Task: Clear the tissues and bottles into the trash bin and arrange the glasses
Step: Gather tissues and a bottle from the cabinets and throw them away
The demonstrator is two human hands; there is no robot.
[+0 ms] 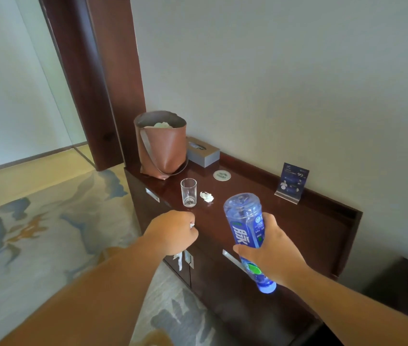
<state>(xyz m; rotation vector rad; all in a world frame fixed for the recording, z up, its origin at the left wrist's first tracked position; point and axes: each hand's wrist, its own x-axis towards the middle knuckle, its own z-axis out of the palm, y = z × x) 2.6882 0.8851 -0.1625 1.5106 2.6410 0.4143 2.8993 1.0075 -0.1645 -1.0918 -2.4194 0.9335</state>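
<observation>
Two bare arms reached forward over a dark wooden counter set against a pale wall. The left hand was curled into a fist, knuckles up, clenched around a white tissue whose edges poked out by the thumb and beneath the palm. The fist hung at the counter's front edge, near a glass and not touching it.

The right hand gripped a blue bottle around its labelled middle, with the thumb on the near-left side and the fingers wrapped over the far side. The forearm ran in from the lower right. The bottle was held clear of the counter and tilted, its broad base pointing up and away toward the wall, its narrow end down toward the person.

The glass stood upright near the counter's front edge, and a crumpled tissue lay just beside it on the right. A brown bin stood on the counter's left end, next to a dark door frame, with white paper showing inside its rim. A grey tissue box sat just behind the bin against the wall. A round coaster lay between the box and the glass. A blue card in a metal stand stood along the back ledge, well apart from the rest. Patterned carpet covered the floor at left.
</observation>
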